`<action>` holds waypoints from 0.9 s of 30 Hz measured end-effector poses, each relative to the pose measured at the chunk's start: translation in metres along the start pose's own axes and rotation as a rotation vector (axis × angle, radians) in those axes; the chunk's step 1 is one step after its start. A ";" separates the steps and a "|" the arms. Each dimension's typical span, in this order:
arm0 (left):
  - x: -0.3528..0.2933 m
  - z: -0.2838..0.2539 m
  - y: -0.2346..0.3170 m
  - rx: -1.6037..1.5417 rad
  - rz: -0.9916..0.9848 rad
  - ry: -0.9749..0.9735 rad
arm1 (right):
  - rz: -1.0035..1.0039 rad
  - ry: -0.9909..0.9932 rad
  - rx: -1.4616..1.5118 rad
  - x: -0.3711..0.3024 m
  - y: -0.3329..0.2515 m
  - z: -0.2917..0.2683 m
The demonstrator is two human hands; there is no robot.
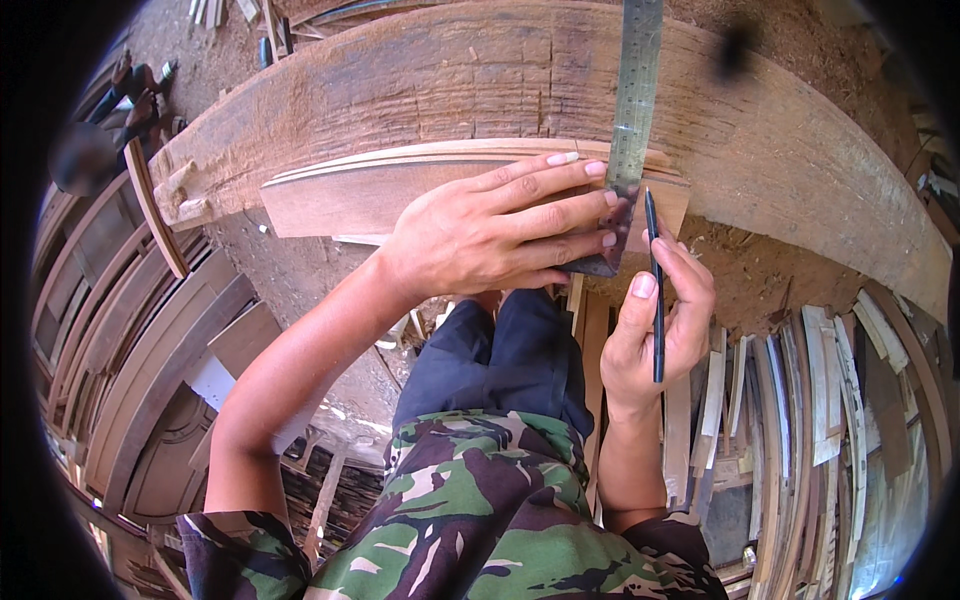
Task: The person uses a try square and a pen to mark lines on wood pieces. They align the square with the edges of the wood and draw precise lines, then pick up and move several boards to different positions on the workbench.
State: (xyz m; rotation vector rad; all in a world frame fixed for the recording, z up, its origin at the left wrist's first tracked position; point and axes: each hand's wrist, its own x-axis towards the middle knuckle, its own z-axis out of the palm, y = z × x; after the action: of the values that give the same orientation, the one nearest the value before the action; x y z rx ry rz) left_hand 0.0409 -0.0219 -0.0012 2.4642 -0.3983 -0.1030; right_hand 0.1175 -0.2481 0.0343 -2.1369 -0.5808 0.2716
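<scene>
A metal try square (pixel 634 105) lies across a narrow reddish-brown board (pixel 330 198), its long ruled blade pointing away from me. My left hand (pixel 490 225) stretches over the board with its fingers extended, pressing the square's dark lower end; the underside of that hand's grip is hidden. Close to the blade's right edge, my right hand (pixel 665 315) pinches a slim black pen (pixel 657 290) between thumb and fingers. Its tip points away from me, over the board's right end. Thin strips or layered edges show along the board's far side.
A big, rough wooden plank (pixel 400 85) arcs across the far side, under the board's far edge. Panels and frames (pixel 165 370) are stacked at the left. Many long wood strips (pixel 790 400) stand at the right. Sawdust-covered ground (pixel 310 270) lies below.
</scene>
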 end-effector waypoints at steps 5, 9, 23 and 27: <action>0.000 -0.001 0.000 -0.007 0.005 -0.004 | 0.005 0.002 -0.014 0.002 -0.003 0.000; 0.002 0.000 -0.001 -0.011 0.006 0.010 | 0.026 0.003 -0.025 0.006 -0.008 0.002; -0.001 -0.002 0.001 0.076 0.045 0.047 | 0.185 -0.208 -0.219 -0.035 -0.027 -0.046; -0.003 -0.003 0.000 0.065 0.076 0.072 | 0.052 0.011 -0.191 -0.007 -0.037 -0.040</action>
State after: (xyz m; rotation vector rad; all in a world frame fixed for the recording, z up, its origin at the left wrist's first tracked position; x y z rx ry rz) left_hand 0.0392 -0.0189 0.0012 2.5046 -0.4694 0.0306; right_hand 0.1162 -0.2614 0.0873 -2.3385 -0.5642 0.2406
